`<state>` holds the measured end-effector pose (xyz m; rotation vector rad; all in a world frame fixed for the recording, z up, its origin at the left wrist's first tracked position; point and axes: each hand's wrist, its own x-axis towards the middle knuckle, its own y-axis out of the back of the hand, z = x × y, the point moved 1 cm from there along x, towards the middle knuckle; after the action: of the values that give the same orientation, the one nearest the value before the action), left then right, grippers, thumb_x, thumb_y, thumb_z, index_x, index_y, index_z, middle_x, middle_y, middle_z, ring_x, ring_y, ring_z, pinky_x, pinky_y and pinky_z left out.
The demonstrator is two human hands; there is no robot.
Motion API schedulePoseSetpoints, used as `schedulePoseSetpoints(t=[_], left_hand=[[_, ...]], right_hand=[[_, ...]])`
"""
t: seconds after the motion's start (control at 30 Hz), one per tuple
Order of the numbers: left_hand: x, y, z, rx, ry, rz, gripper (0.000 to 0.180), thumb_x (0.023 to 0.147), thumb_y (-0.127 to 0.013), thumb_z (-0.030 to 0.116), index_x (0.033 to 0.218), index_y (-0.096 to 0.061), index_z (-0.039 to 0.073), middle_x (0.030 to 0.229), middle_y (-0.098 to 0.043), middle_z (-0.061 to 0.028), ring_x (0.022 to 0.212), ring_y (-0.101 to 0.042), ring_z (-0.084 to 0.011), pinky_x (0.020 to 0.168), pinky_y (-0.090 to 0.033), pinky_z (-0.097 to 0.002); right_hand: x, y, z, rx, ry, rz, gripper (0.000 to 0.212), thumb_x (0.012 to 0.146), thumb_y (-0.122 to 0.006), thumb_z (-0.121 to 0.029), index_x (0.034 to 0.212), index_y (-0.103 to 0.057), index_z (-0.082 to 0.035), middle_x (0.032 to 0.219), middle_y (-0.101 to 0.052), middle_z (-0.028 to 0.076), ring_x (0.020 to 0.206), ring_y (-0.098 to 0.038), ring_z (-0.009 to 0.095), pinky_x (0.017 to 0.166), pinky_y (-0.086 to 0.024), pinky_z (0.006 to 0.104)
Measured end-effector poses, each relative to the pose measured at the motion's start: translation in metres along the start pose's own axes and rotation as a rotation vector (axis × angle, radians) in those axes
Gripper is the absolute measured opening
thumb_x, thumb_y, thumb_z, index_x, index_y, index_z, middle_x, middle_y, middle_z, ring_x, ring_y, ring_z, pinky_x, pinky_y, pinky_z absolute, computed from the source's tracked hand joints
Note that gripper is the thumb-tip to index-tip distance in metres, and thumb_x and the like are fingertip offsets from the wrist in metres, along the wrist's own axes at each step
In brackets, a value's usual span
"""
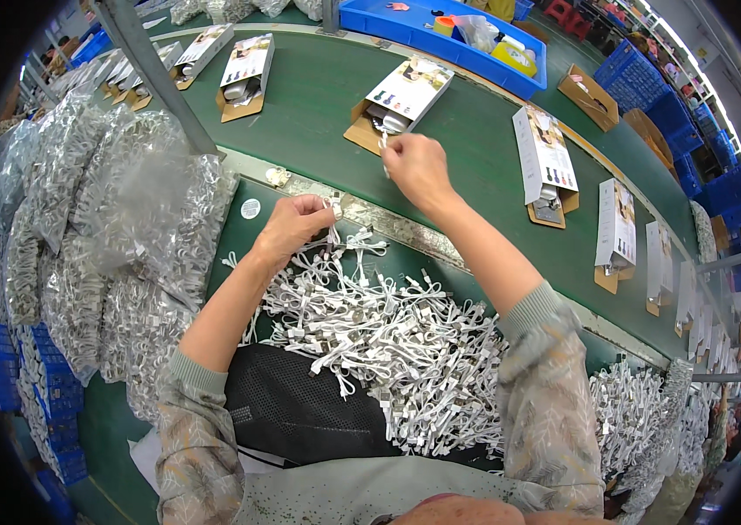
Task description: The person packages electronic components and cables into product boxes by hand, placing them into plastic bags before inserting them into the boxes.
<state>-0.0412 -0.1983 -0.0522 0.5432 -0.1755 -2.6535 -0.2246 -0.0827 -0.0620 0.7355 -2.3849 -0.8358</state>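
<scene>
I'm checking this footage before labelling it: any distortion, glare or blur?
Head view: the green belt curves along its edges and the picture's corners go black; head view: glints and a hazy patch mark the plastic bags at left; head view: the white cables, left hand and right hand look fairly sharp.

The cables (440,376) look smooth plastic — the box (410,86), printed card.

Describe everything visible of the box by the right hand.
The box looks like card, white with a printed top, brown inside. It lies slanted on the green belt, its near end open, brown flap out. White contents show there. The right hand holds a cable at the opening; contact is unclear.
</scene>
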Motion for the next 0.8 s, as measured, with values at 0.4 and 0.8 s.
schedulePoseSetpoints(t=[0.4, 0.8], left_hand=[[0.001, -0.009, -0.004, -0.095, -0.015, 0.057, 0.012, 0.082, -0.064, 0.016, 0.085, -0.058, 0.006, 0.067, -0.060, -0.0004, 0.053, -0.052, -0.0052, 0.050, -0.040, -0.0175], [0.020, 0.006, 0.011, 0.199, -0.439, 0.493, 0.024, 0.083, -0.057, 0.006, 0.104, -0.062, -0.004, 0.080, -0.066, -0.0067, 0.068, -0.057, -0.0070, 0.063, -0.046, -0.0225]], right_hand=[[0.036, -0.043, 0.059, -0.384, 0.286, 0.295, 0.012, 0.080, -0.057, -0.008, 0.088, -0.059, 0.001, 0.091, -0.058, 0.016, 0.086, -0.060, 0.032, 0.074, -0.051, 0.0384], [-0.155, 0.066, 0.090, -0.028, 0.108, -0.031, 0.028, 0.081, -0.065, -0.016, 0.061, -0.050, -0.003, 0.057, -0.049, 0.012, 0.050, -0.052, 0.029, 0.047, -0.041, 0.0364]])
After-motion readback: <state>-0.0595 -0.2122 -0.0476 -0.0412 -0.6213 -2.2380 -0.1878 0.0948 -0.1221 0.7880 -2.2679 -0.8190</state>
